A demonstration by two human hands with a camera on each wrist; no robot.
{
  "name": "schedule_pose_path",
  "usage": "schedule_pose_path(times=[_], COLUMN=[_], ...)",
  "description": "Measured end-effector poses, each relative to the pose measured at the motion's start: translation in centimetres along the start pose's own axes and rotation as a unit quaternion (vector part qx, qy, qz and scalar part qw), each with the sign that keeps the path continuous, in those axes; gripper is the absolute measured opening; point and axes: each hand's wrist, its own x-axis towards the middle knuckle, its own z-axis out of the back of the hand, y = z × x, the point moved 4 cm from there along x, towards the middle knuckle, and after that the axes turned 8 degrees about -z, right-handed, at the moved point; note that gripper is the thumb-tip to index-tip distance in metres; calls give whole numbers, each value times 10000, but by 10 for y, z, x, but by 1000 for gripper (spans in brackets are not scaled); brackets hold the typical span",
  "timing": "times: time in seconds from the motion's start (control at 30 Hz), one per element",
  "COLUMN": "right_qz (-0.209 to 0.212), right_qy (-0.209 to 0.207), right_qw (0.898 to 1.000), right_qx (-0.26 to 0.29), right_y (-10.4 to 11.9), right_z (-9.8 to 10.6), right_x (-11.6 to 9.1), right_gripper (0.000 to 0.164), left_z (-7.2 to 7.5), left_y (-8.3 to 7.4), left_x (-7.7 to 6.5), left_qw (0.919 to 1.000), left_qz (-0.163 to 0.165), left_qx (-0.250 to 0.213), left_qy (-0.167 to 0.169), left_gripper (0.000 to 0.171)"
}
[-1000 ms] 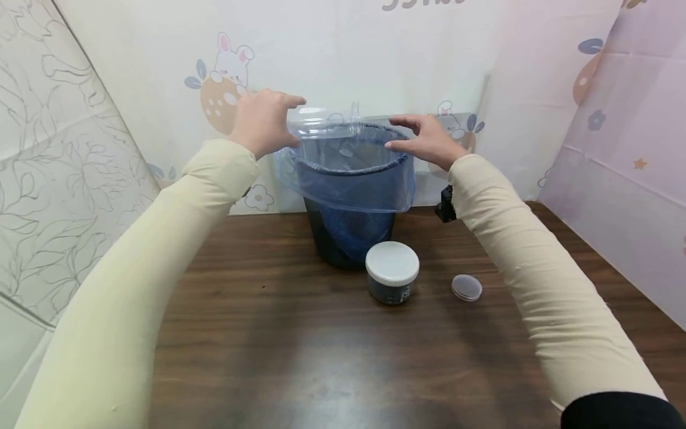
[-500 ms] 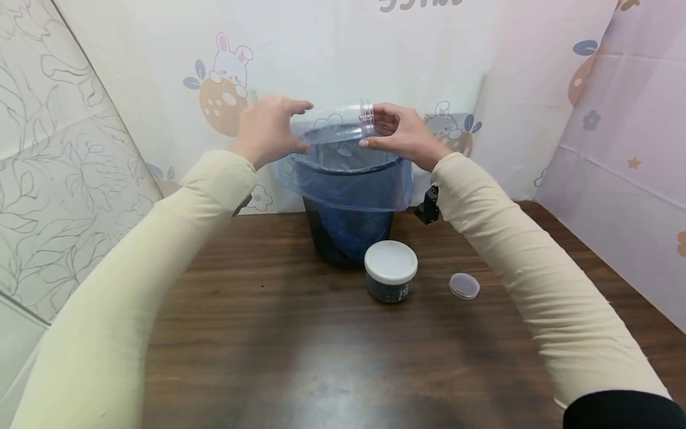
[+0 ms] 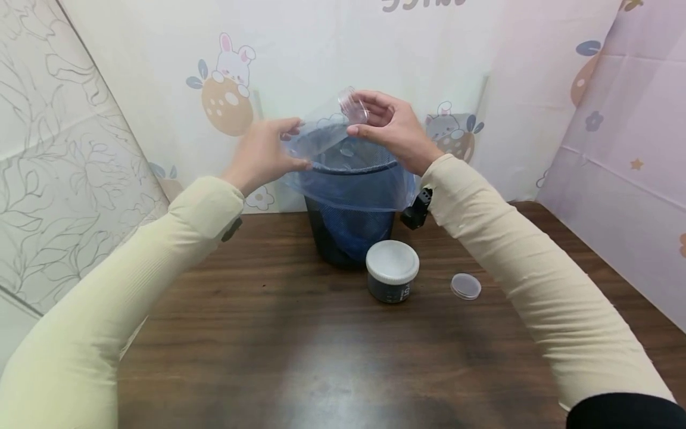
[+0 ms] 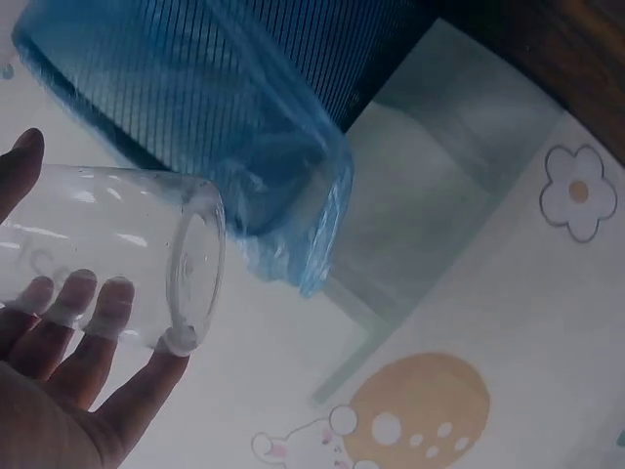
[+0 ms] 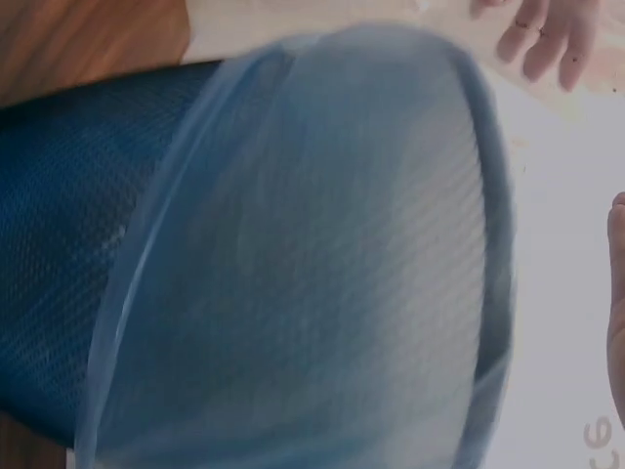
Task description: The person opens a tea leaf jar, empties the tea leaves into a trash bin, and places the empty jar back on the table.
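A clear plastic jar [image 3: 321, 134] is held tilted over the bin's mouth, its threaded end up and to the right. The right hand [image 3: 393, 128] grips that threaded end. At the lower, base end, the left hand [image 3: 262, 149], slightly blurred, has its fingers and thumb around the jar. In the left wrist view, fingertips of the left hand [image 4: 59, 401] show against the jar [image 4: 107, 254] near its base. A black mesh bin [image 3: 348, 238] with a blue plastic liner [image 3: 354, 190] folded over its rim stands below both hands. No jar shows in the right wrist view.
A dark tub with a white lid [image 3: 393, 262] stands on the brown wooden table [image 3: 321, 357] in front of the bin. A small translucent disc-shaped lid [image 3: 465, 286] lies to its right. Printed sheets form the back wall [image 3: 343, 53] and sides.
The right hand has come left and taken hold of the jar's threaded end. The jar has gone from nearly level to tilted, base down. The left hand has moved lower.
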Motion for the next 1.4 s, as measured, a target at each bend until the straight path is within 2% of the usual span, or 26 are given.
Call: schedule_pose_path(times=[0.2, 0.37, 0.63, 0.9, 1.1, 1.23, 1.4], right_qz=[106, 66, -109, -349, -491, -582, -732], right_qy=[100, 33, 19, 90, 235, 359, 492], right_qw=[9998, 9999, 9976, 9869, 9795, 9743, 9692], right_qx=[125, 95, -684, -1574, -1937, -2144, -2299], right_y=[4, 4, -4, -21, -37, -47, -64], right_z=[-19, -30, -44, -55, -62, -67, -70], right_x=[-3, -6, -11, -22, -31, -38, -47], right_gripper=[56, 52, 52, 53, 52, 52, 51], left_z=[-14, -25, -43, -73, -96, -112, -135], left_y=[3, 3, 7, 15, 19, 23, 27], left_x=[-16, -29, -49, -65, -76, -84, -95], left_qw=[9979, 9964, 9938, 9863, 9818, 9822, 9771], left_qz=[80, 184, 411, 420, 399, 516, 724], left_qx=[-648, -818, -991, -1494, -1728, -1624, -1752], left_qy=[-20, 83, 278, 567, 677, 787, 962], left_gripper=[69, 68, 68, 52, 52, 55, 56])
